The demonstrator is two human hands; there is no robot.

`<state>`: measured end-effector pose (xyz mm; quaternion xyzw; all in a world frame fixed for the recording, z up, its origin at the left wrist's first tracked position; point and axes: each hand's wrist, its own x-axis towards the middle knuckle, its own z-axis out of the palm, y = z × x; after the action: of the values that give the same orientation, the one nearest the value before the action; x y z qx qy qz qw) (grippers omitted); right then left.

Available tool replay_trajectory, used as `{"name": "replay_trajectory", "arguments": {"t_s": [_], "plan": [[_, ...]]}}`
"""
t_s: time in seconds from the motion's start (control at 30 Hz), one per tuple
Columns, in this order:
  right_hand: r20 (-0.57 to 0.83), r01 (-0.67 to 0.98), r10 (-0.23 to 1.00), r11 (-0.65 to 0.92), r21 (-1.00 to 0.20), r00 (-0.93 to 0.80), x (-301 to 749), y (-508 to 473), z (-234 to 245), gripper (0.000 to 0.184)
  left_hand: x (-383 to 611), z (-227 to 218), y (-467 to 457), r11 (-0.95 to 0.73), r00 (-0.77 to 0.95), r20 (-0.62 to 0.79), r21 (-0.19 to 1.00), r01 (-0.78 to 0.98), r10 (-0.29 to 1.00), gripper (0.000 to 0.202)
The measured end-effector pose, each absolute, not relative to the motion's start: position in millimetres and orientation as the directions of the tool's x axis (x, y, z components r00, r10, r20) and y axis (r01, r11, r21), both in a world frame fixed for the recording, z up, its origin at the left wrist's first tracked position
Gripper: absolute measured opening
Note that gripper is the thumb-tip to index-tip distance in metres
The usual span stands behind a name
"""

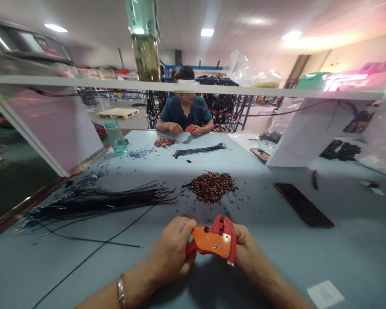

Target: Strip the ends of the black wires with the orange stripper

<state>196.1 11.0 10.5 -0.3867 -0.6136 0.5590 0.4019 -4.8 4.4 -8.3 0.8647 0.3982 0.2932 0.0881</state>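
My right hand (248, 251) is wrapped round the handles of a red and orange crimping tool (216, 241), held low over the blue table (341, 253). My left hand (173, 249) is closed in a pinch at the tool's orange jaw; a thin black wire (93, 252) trails away from it to the left. What the fingertips grip is too small to see. Just beyond the tool lies a heap of small copper-coloured terminals (212, 186). A bundle of black wires (99, 200) lies to the left of the heap.
Across the table a person in a teal shirt (184, 112) handles a similar tool, with another terminal pile (164, 142) and wire bundle (199, 150) near them. A green bottle (116, 136), a dark phone (304, 205), white dividers (305, 137) and a paper slip (325, 294) also stand about.
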Motion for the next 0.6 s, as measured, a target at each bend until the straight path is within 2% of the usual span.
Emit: {"name": "replay_trajectory", "arguments": {"t_s": [0.4, 0.6], "plan": [[0.056, 0.033, 0.930, 0.073, -0.997, -0.364, 195.7, 10.4, 13.1, 0.016, -4.2, -7.1, 5.6, -0.671, 0.518, 0.440, 0.349, 0.654, 0.733, 0.039], [0.026, 0.040, 0.945, 0.042, -0.998, -0.326, 194.2, 7.3, 17.3, 0.016, -4.7, -8.5, 6.3, -0.656, 0.520, 0.410, 0.358, 0.664, 0.750, 0.043]]}}
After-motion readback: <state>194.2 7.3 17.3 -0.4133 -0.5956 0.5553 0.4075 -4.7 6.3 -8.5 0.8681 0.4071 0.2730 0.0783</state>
